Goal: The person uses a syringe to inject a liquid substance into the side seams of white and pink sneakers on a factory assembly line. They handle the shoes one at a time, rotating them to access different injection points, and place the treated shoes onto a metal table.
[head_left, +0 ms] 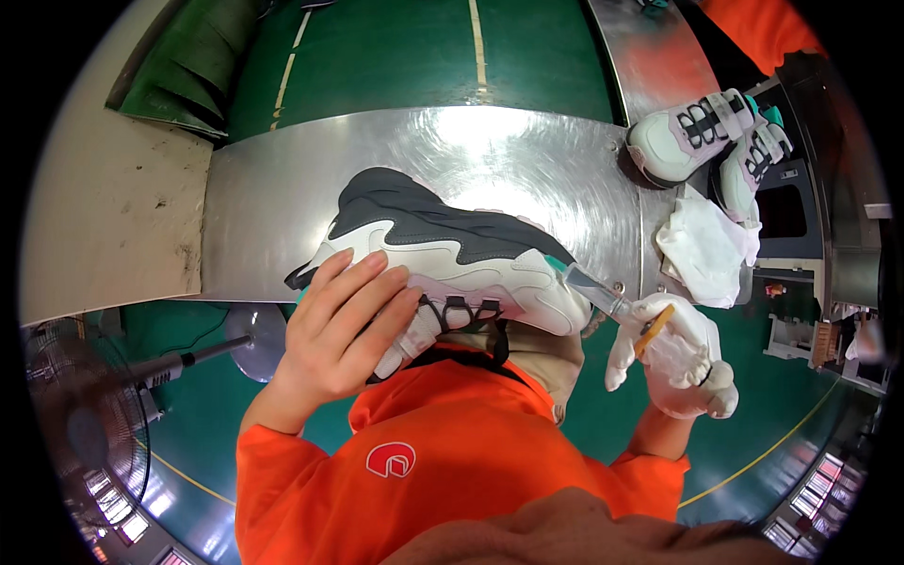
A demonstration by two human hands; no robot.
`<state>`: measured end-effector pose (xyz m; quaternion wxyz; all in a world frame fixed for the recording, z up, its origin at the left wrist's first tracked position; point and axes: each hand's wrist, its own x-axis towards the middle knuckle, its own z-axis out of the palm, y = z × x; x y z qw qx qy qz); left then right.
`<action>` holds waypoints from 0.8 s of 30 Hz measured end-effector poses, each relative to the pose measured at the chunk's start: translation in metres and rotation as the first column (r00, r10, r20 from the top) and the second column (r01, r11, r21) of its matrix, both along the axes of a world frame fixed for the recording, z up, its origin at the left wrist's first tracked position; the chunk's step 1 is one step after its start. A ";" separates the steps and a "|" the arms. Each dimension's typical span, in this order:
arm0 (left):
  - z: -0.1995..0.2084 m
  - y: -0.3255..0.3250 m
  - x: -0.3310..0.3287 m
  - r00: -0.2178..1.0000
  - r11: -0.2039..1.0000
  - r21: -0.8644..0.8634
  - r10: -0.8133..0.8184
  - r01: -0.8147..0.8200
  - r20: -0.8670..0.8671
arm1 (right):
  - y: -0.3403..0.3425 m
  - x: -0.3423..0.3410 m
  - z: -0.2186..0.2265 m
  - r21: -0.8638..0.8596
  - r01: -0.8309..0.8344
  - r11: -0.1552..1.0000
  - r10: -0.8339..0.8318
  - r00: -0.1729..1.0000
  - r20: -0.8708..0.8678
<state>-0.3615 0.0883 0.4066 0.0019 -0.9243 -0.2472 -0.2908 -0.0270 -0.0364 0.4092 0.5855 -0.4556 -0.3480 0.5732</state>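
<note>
A white and lilac sneaker (508, 287) with a thick dark grey sole (405, 212) lies on its side over the metal bench, sole away from me and toe to the right. My bare left hand (344, 325) grips it near the heel and collar, fingers together over the upper. In a white glove, my right hand (670, 353) holds a slim flat-ended tool, perhaps a brush (591, 285), with an orange-yellow handle. Its pale flat end meets the toe area beside a small teal patch. I cannot tell whether that patch belongs to the shoe.
Two more sneakers (692, 137) stand at the right end of the metal bench (273, 202), near crumpled white cloth or paper (706, 247). A cream panel (122, 217) borders the bench on the left. A fan (89, 424) is at lower left. Another person's orange sleeve (763, 28) shows at upper right.
</note>
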 end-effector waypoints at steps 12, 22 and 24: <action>0.005 -0.007 0.008 0.998 0.999 -0.006 0.032 -0.032 -0.045 | -0.007 0.027 -0.002 0.029 -0.026 0.999 0.023 0.996 0.088; 0.008 -0.027 0.018 0.992 0.995 0.019 0.095 -0.094 -0.084 | -0.020 0.027 -0.029 0.149 -0.033 0.988 0.055 0.988 -0.146; 0.008 -0.031 0.022 0.991 0.994 0.015 0.109 -0.108 -0.081 | -0.025 0.024 -0.036 0.166 0.008 0.986 0.024 0.982 -0.190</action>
